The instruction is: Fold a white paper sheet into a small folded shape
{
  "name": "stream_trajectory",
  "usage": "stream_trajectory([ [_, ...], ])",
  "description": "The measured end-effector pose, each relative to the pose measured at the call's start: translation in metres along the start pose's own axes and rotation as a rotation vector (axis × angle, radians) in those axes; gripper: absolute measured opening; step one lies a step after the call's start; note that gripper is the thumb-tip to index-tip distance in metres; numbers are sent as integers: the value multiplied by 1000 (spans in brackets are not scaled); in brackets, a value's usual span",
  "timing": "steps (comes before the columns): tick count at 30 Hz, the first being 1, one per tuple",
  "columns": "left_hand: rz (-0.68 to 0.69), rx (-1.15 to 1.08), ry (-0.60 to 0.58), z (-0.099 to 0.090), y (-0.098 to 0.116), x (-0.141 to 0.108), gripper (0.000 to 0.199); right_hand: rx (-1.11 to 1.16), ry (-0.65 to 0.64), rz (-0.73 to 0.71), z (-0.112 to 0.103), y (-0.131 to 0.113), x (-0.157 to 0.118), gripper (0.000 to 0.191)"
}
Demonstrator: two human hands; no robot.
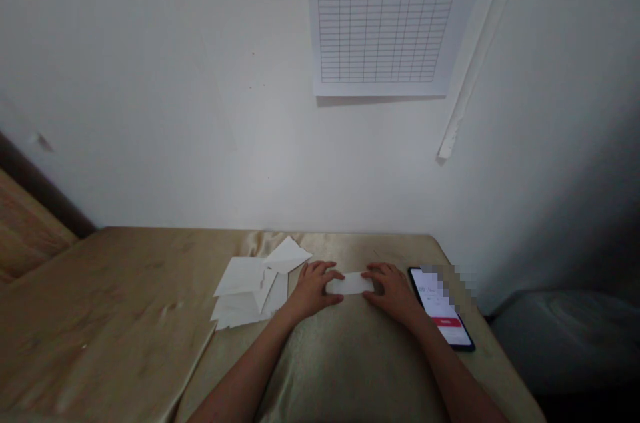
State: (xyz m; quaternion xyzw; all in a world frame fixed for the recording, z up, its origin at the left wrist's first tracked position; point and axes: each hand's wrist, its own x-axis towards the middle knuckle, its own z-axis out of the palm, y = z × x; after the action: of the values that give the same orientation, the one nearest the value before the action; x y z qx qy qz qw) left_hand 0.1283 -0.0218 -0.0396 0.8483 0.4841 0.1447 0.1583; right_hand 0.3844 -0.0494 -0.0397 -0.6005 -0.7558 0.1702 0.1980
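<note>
A small white strip of paper (351, 283), perhaps folded, lies on the gold cloth in front of me. My left hand (315, 289) grips its left end, thumb at the near edge and fingers at the far edge. At the opposite end, my right hand (391, 288) holds it in the same way, with fingers curved around the edges. Just left of my left hand is a loose pile of white paper sheets (240, 276), with a folded piece (287, 255) lying over its far right corner.
A smartphone (453, 336) with a lit screen lies right of my right forearm. The gold cloth (125, 316) covers the surface up to the white wall (175, 109). A printed table sheet (380, 89) hangs there. A dark grey rounded object (565, 336) stands beyond the right edge.
</note>
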Motion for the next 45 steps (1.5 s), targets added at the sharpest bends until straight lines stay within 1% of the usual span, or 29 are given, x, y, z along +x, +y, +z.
stream_trajectory([
  [6, 6, -33, -10, 2, 1, 3, 40, 37, 16, -29, 2, -1, 1, 39],
  [10, -1, -44, 7, 2, 1, 4, 33, 47, 38, -46, 2, -3, 0, 36],
  [18, -15, -53, 30, 4, 6, 3, 31, 65, 94, -121, 7, 1, 1, 15],
  [22, -17, -50, 26, 4, 7, 2, 31, 29, 118, -147, 8, 4, 5, 14],
  [27, -8, -39, 30, 7, 7, 3, 31, -40, 156, -212, 9, 8, 9, 10],
  [32, -48, -50, 44, 11, 14, 4, 29, 15, 205, -282, 15, 6, 8, 8],
  [35, -79, -62, 78, 13, 19, 4, 28, 36, 182, -286, 16, 3, 7, 8],
  [39, -88, -64, 102, 16, 22, 5, 29, 37, 100, -256, 11, 5, 8, 2],
  [42, -98, -54, 108, 16, 24, 5, 30, 56, 57, -238, 7, 9, 9, 9],
  [45, -113, -49, 112, 17, 25, 5, 31, 57, 67, -218, 7, 12, 9, 13],
])
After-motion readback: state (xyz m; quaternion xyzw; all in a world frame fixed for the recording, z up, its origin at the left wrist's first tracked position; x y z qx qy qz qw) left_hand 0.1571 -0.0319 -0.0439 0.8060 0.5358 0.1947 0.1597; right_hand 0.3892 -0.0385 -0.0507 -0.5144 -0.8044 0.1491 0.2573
